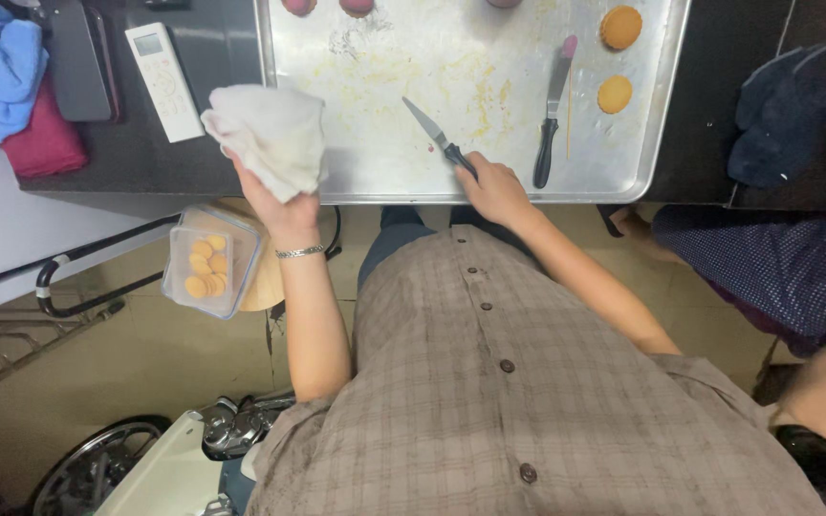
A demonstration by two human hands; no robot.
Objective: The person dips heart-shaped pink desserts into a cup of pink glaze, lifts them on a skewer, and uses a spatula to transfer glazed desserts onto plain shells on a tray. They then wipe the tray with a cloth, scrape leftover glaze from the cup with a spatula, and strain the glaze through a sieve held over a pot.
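White cloth [270,139], bunched in raised left hand [284,210] at near left corner of steel tray [375,172], kept off the smeared surface. Black-handled palette knife [440,139] gripped by right hand [495,187], blade flat on tray; second spatula [553,115] alongside. Clear lidded tub [210,260] of orange rounds below, white remote [164,81] on dark counter.

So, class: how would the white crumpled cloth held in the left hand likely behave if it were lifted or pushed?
The white crumpled cloth looks floppy: it bunches and folds over the left hand. It is probably light, since the fingers alone carry it raised. Pushed across the silver metal baking tray, it would likely drag and crumple, not roll.
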